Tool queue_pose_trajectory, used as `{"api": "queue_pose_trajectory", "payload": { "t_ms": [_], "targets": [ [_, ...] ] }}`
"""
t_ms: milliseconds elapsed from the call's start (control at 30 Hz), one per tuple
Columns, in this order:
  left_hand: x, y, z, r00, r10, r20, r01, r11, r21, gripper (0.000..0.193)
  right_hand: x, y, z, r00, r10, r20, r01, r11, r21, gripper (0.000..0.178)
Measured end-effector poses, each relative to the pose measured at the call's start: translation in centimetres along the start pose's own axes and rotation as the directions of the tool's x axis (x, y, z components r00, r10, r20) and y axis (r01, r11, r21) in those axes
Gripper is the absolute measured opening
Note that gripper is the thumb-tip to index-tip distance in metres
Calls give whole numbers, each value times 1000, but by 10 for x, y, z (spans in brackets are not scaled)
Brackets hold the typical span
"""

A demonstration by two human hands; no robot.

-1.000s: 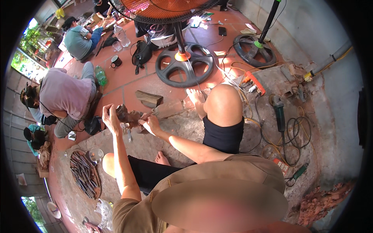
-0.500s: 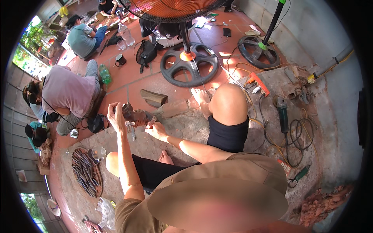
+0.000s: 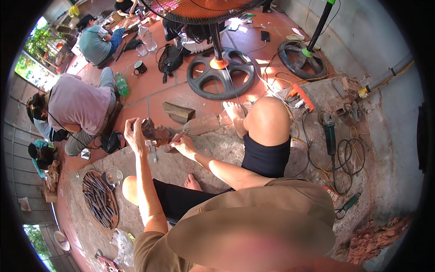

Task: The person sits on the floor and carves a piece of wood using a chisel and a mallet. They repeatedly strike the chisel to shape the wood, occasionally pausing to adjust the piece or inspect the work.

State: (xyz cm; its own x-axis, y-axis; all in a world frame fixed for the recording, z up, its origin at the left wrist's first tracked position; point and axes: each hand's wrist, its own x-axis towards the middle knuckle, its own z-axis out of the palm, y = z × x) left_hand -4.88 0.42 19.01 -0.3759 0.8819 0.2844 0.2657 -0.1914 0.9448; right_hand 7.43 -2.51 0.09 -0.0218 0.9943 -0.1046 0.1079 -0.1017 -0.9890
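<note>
The left hand [image 3: 134, 132] closes its grip on a dark wooden carving [image 3: 156, 132], which juts toward 3 o'clock. At 3 o'clock, the right hand [image 3: 182, 145] grips a chisel [image 3: 177, 136] touching the carving.

left hand [image 3: 134, 133] gripped dark wood carving [image 3: 156, 132], frame centre-left | right hand [image 3: 182, 144] held chisel [image 3: 177, 136] against it | round tool tray [image 3: 100, 198] lower left

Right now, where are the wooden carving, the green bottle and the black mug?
wooden carving [image 3: 156, 132], head view, on its dark middle beside the left hand.
green bottle [image 3: 121, 85], head view, on its body.
black mug [image 3: 140, 67], head view, on its side.
</note>
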Motion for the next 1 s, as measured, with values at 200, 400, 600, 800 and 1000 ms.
{"api": "queue_pose_trajectory", "payload": {
  "t_ms": [200,400,600,800,1000],
  "targets": [
    [2,-2,-2,999,44,13,-45,999,16,16,3,-8,-2,999,4,-43,-2,998,61,27],
    [1,-3,-2,999,47,16,-47,998,40,17,10,-11,-1,993,81,-82,-75,994,79,32],
    [0,-1,-3,999,31,20,-31,999,18,17,19,-1,8,988,77,-132,-63,992,108,34],
    [3,-6,-4,999,28,38,-28,1000,-4,18,23,-7,1,989,91,-115,-77,989,124,33],
    [-2,-1,-6,999,34,37,-34,999,7,18,18,-18,1,988,65,-143,-26,966,258,30]
  ]
}}
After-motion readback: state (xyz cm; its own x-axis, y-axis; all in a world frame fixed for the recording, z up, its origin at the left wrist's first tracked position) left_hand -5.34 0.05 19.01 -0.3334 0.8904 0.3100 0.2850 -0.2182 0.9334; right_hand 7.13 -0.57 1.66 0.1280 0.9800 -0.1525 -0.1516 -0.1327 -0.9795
